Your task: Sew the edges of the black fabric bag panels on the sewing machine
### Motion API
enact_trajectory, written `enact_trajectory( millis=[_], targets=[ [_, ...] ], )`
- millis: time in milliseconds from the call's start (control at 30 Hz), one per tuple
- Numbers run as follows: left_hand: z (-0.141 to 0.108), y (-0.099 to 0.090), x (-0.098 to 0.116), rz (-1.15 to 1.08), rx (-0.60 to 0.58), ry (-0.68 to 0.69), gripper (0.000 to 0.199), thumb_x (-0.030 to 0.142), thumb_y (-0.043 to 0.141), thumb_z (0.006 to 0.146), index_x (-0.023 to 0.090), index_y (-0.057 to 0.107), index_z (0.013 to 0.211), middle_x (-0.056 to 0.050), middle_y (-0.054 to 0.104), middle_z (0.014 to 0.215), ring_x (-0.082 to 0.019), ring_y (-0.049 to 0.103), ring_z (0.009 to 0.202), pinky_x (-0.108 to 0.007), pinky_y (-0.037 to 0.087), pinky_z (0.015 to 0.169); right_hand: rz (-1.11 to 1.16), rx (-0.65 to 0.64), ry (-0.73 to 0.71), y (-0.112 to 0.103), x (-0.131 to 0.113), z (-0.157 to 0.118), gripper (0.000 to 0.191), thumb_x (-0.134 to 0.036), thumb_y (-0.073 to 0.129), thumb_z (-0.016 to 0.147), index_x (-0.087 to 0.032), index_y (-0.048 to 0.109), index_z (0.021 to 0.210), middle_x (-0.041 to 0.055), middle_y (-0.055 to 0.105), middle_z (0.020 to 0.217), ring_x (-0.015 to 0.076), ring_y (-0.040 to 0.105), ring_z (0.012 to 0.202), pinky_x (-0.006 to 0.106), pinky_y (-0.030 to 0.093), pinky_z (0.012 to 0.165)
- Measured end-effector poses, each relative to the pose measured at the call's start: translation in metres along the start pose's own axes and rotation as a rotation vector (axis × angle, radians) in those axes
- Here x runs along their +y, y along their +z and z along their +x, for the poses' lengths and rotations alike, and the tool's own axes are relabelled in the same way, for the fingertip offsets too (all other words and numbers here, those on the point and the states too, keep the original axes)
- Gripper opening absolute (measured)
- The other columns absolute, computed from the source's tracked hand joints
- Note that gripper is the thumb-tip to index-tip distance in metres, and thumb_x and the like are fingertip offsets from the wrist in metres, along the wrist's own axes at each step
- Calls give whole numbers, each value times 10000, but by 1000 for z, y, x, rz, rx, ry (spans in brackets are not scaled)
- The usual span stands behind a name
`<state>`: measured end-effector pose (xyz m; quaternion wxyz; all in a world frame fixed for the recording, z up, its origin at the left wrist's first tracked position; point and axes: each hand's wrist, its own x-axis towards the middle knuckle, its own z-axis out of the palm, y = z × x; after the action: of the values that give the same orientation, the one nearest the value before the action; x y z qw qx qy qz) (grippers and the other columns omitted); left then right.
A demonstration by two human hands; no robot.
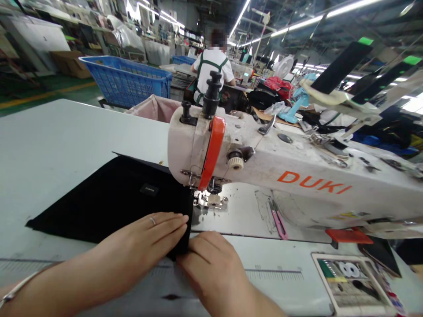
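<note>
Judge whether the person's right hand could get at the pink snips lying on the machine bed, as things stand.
Probably yes. The right hand rests on the edge of the black fabric, and the pink snips lie just beyond it on the machine bed, with nothing between; the machine arm passes above them.

Garment factory floor: industrial sewing machine point(251, 171), blue crate point(127, 81), strip lights point(330, 11).

Showing black: fabric panel point(109, 200), carrying small black label point(149, 189) with pale lettering. Showing off-white, grime-speckled: sewing machine point(297, 176), bearing orange "DUKI" lettering point(313, 182) and orange-red guard point(212, 149). Showing black: thread knobs point(211, 94). Showing pale grey-white: table point(49, 149). Showing pink: snips point(277, 220). Showing blue, lattice-patterned: crate point(127, 79). Showing silver: ring point(152, 220) on left hand point(145, 242). Showing red: tab point(348, 236).
</note>
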<state>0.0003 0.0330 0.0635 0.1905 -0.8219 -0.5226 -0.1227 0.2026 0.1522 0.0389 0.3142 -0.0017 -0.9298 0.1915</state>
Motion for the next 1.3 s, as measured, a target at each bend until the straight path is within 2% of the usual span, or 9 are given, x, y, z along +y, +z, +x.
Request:
enact_trajectory(
  millis=[133, 267, 400, 567, 733, 900, 1100, 1300],
  targets=[
    [-3, -1, 6, -100, 5, 19, 502, -37, 363, 891, 89, 643, 1288, -79, 719, 1315, -225, 648, 1201, -342, 494, 1079, 55, -21, 20, -5, -4, -7, 303, -199, 445, 1126, -170, 717, 995, 56, 744, 929, 179, 683, 909, 315, 562, 828],
    [-17, -4, 2, -287, -34, 33, 505, -6, 383, 961, 130, 604, 1395, -43, 675, 1394, -169, 578, 1315, -270, 350, 1246, 125, 10, 73, -11, -13, -16, 271, -216, 452, 1132, -164, 715, 1090, 63, 771, 1083, 176, 697, 1027, 312, 562, 895],
    [-31, 2, 0, -328, -70, 33, 523, 68, 390, 1011, 143, 515, 1513, -74, 615, 1478, -179, 511, 1408, -290, 358, 1267, 127, 34, 96, -11, -19, -19, 227, -200, 490, 1115, -179, 713, 1081, 47, 778, 1011, 175, 710, 991, 307, 560, 886],
    [-26, 6, 4, -359, -101, 66, 500, 57, 415, 987, 125, 541, 1466, -75, 641, 1445, -189, 521, 1397, -333, 288, 1309, 136, 7, 88, -12, -18, -16, 182, -166, 529, 1081, -179, 710, 1073, 44, 775, 952, 180, 712, 1007, 310, 558, 903],
    [-23, 3, 4, -384, -119, 61, 499, 49, 432, 1006, 149, 519, 1487, -66, 651, 1445, -193, 515, 1417, -364, 335, 1296, 160, -36, 84, -16, -17, -17, 147, -136, 563, 1047, -171, 706, 1057, 47, 767, 961, 186, 698, 1049, 317, 551, 926],
    [-21, 0, 4, -410, -107, 100, 477, 34, 395, 1020, 154, 554, 1453, -53, 680, 1400, -179, 518, 1417, -359, 289, 1321, 163, -52, 77, -18, -19, -17, 148, -131, 552, 1041, -176, 691, 1019, 51, 764, 960, 190, 696, 1049, 327, 551, 927],
    [-20, 1, 5, -440, -140, 70, 457, 74, 429, 1014, 183, 567, 1436, -66, 720, 1325, -216, 637, 1263, -389, 462, 1214, 167, -62, 84, -19, -20, -16, 127, -128, 571, 1022, -165, 688, 1056, 52, 765, 991, 199, 688, 1054, 341, 551, 919],
    [-14, 0, 3, -466, -104, 39, 438, 38, 389, 1021, 168, 568, 1400, -58, 708, 1328, -199, 603, 1296, -349, 440, 1212, 142, -60, 61, -14, -18, -19, 150, -132, 565, 1000, -176, 685, 1078, 40, 758, 942, 200, 692, 1041, 341, 541, 909]
  ],
)
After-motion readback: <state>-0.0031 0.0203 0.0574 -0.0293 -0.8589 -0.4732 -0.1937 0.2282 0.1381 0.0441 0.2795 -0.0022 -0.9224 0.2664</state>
